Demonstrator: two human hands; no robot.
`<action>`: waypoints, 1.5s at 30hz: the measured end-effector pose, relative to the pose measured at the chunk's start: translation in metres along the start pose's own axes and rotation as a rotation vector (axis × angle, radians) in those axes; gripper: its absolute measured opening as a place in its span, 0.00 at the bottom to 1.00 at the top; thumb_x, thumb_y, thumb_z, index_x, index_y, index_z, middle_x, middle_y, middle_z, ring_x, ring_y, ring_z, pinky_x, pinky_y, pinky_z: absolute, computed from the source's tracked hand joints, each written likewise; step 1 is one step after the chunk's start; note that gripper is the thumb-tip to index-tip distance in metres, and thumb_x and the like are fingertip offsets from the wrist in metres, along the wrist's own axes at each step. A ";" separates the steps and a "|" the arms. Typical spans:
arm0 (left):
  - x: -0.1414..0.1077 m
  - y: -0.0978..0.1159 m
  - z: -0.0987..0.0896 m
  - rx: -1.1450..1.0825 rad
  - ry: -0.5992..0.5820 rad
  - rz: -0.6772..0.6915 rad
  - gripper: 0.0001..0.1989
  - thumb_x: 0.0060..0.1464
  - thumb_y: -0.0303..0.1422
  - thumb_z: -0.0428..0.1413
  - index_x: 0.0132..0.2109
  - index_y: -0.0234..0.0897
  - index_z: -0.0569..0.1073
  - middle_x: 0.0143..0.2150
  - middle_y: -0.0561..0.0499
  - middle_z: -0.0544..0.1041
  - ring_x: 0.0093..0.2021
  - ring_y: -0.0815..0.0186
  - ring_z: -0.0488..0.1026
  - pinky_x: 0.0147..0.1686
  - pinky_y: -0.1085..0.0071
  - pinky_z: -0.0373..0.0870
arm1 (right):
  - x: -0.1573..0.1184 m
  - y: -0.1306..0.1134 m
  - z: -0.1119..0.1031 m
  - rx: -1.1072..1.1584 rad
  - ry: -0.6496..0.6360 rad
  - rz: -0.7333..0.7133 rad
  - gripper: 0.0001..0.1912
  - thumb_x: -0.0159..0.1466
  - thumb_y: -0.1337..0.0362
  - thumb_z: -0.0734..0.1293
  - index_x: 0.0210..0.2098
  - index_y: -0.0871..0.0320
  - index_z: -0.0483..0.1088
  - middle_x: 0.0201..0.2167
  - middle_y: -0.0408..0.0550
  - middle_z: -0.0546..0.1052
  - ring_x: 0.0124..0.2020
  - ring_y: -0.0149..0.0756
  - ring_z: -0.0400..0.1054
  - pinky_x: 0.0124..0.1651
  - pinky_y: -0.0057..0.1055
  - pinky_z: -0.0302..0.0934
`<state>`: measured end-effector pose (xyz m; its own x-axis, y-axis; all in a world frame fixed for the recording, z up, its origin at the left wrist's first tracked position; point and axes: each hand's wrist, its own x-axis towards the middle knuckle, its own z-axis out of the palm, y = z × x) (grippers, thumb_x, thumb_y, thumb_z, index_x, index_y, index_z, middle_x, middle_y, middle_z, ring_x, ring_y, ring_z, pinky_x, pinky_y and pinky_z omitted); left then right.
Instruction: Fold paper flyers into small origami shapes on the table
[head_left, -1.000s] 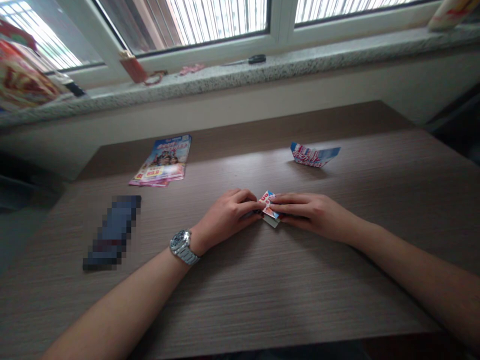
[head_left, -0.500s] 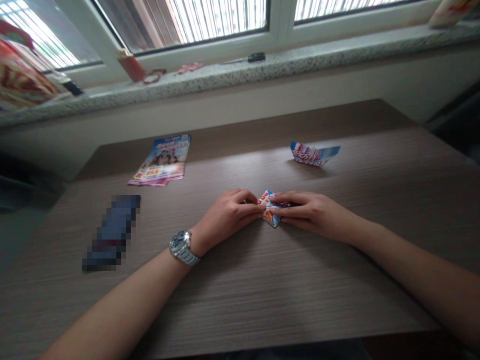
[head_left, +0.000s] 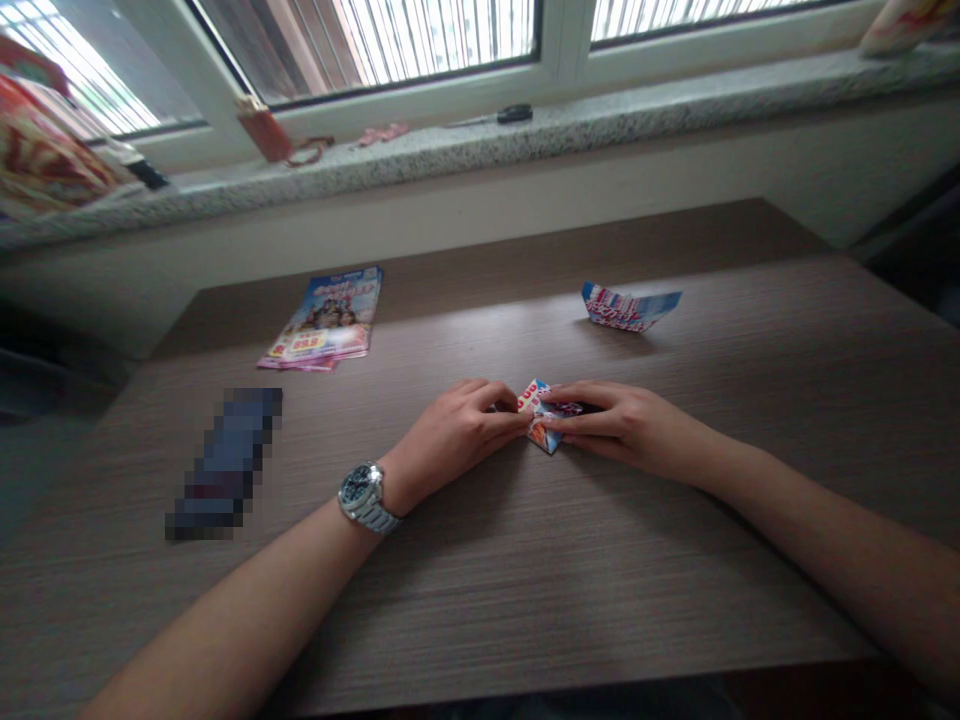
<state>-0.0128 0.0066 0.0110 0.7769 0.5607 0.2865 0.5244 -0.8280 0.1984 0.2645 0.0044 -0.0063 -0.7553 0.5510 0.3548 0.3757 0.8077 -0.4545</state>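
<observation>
A small folded paper [head_left: 551, 438], printed in red, white and blue, lies on the table between my two hands. My left hand [head_left: 474, 420] has its fingers closed at the paper's left edge, thumb and fingertips pressed on it. From the other side my right hand [head_left: 619, 420] reaches over the paper, its outstretched fingers lying on the right part and covering some of it. Farther back stands a folded paper boat [head_left: 630, 310] with the same kind of print, apart from both hands. A metal watch [head_left: 366, 495] is on my left wrist.
A stack of printed flyers [head_left: 330, 315] lies at the back left of the table [head_left: 525, 580]. Nearer on the left is a dark, pixelated object [head_left: 229, 460]. The stone windowsill [head_left: 450, 145] behind bears scissors [head_left: 514, 114], a red-brown case [head_left: 266, 135] and a colourful bag [head_left: 45, 150].
Both hands stay on the folded paper with hardly any visible movement. The whole view has shifted very slightly.
</observation>
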 end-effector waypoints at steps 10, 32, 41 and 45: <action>0.000 0.001 -0.001 0.054 0.012 0.018 0.12 0.71 0.38 0.51 0.50 0.44 0.80 0.46 0.48 0.77 0.41 0.66 0.74 0.43 0.69 0.70 | 0.000 0.001 0.000 -0.007 0.007 -0.005 0.18 0.68 0.65 0.69 0.57 0.48 0.76 0.61 0.52 0.76 0.58 0.45 0.73 0.58 0.42 0.69; 0.000 0.005 0.002 0.068 -0.002 0.013 0.12 0.70 0.39 0.52 0.50 0.42 0.79 0.46 0.48 0.78 0.43 0.64 0.75 0.46 0.67 0.70 | 0.003 -0.003 0.003 -0.047 0.027 -0.002 0.15 0.68 0.61 0.70 0.54 0.52 0.76 0.58 0.53 0.78 0.58 0.45 0.73 0.59 0.43 0.69; 0.001 0.007 0.001 0.161 0.003 0.042 0.13 0.70 0.39 0.52 0.52 0.41 0.78 0.46 0.48 0.78 0.43 0.63 0.75 0.45 0.66 0.70 | 0.003 -0.004 0.002 -0.037 0.035 0.001 0.14 0.69 0.61 0.68 0.54 0.53 0.76 0.55 0.52 0.79 0.57 0.43 0.73 0.59 0.41 0.69; 0.002 0.007 0.000 0.196 0.029 0.063 0.12 0.70 0.38 0.52 0.52 0.42 0.78 0.45 0.49 0.79 0.42 0.64 0.76 0.43 0.67 0.70 | 0.004 -0.004 0.002 -0.045 0.029 -0.008 0.15 0.69 0.61 0.69 0.54 0.54 0.76 0.56 0.53 0.79 0.57 0.43 0.73 0.59 0.40 0.68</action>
<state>-0.0074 0.0016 0.0136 0.8018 0.5050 0.3196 0.5347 -0.8450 -0.0063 0.2594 0.0031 -0.0051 -0.7429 0.5497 0.3820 0.3937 0.8203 -0.4148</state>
